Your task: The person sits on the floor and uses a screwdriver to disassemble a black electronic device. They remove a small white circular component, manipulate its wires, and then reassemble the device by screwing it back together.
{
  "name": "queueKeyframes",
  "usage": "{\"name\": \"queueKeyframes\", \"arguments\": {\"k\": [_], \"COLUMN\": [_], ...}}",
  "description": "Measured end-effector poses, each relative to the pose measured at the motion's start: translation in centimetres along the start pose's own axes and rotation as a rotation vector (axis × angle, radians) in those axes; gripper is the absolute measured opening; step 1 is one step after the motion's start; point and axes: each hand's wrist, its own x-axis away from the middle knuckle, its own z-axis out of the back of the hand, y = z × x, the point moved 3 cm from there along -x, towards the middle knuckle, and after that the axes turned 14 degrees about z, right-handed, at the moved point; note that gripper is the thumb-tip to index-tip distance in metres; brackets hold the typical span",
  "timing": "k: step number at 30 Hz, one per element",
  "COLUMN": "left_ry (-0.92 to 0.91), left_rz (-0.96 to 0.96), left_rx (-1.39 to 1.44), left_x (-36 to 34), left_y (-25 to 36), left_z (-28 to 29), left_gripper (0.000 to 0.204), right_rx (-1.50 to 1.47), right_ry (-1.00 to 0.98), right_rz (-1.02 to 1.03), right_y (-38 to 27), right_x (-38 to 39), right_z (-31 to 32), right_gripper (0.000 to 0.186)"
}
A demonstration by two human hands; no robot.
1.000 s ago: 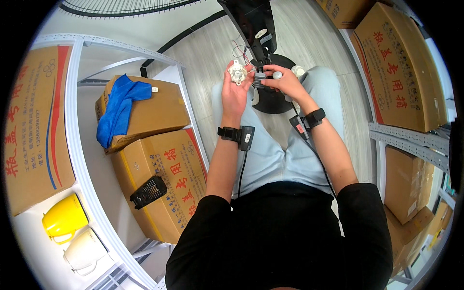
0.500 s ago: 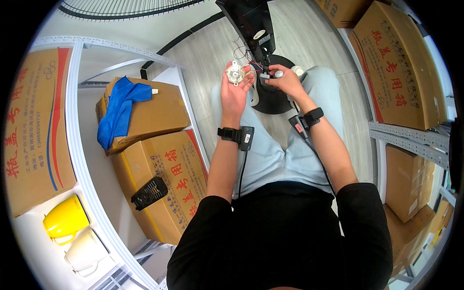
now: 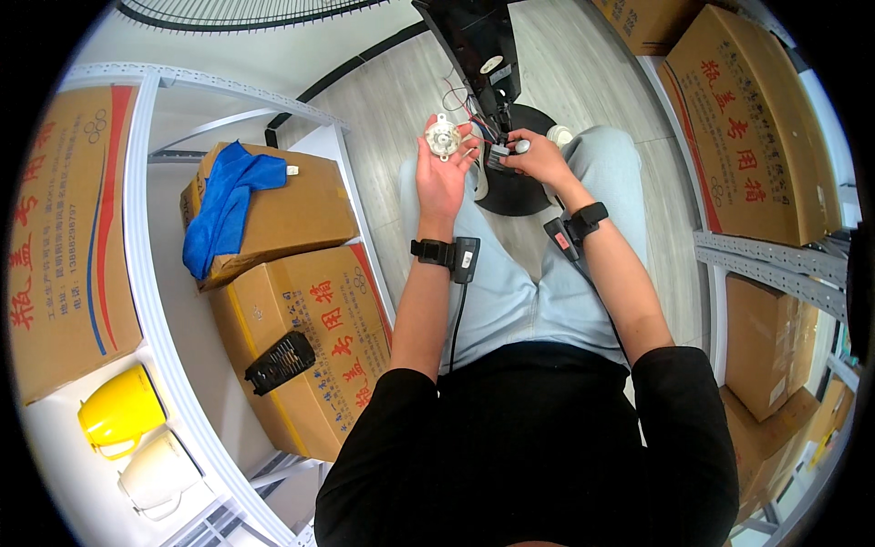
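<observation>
My left hand [image 3: 444,173] is palm up and holds a small round whitish motor part [image 3: 444,139] with mounting tabs. Thin red, blue and black wires [image 3: 462,98] run from it toward a black fan housing [image 3: 476,46] that stands just beyond my hands. My right hand [image 3: 538,157] pinches a small grey and white component [image 3: 504,153] right beside the left hand. Both wrists wear black bands with small devices. A round black fan base [image 3: 519,187] lies on the floor under my hands, between my knees.
A white metal shelf [image 3: 150,301] on my left carries cardboard boxes, a blue cloth [image 3: 223,205], a black grille piece [image 3: 280,362], a yellow kettle [image 3: 118,419] and a cream kettle [image 3: 162,472]. Cardboard boxes [image 3: 756,128] line a rack on my right. A wire fan guard [image 3: 228,11] lies at the top.
Both hands stay together in front of the fan housing; the left hand has shifted slightly with the motor part, the right fingers work at the small component.
</observation>
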Motion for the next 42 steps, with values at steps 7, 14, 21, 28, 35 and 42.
{"name": "queueKeyframes", "arguments": {"k": [7,14,21,28,35,42], "left_ry": [-0.006,-0.004,-0.012,-0.003,0.004,0.032], "left_rz": [0.001,-0.008,-0.007,-0.004,-0.011,-0.016], "left_rx": [0.015,0.015,0.009,0.01,0.008,0.002], "left_x": [0.0,0.2,0.1,0.0,-0.2,-0.3], "left_y": [0.0,0.1,0.0,-0.1,0.0,0.0], "left_z": [-0.2,-0.4,-0.1,0.1,0.7,0.3], "left_gripper": [0.052,0.055,0.051,0.051,0.05,0.05], "right_rx": [0.074,0.132,0.073,-0.169,0.083,-0.173], "right_ry": [0.066,0.066,0.074,0.311,0.596,0.843], "right_rz": [0.011,-0.04,-0.03,0.111,0.315,0.524], "right_y": [1.0,0.6,0.9,0.4,-4.1,-8.5], "right_x": [-0.2,0.1,0.0,-0.5,1.0,4.0], "right_z": [0.1,0.3,0.1,0.9,3.0,6.5], "right_gripper": [0.05,0.053,0.047,0.029,0.03,0.028]}}
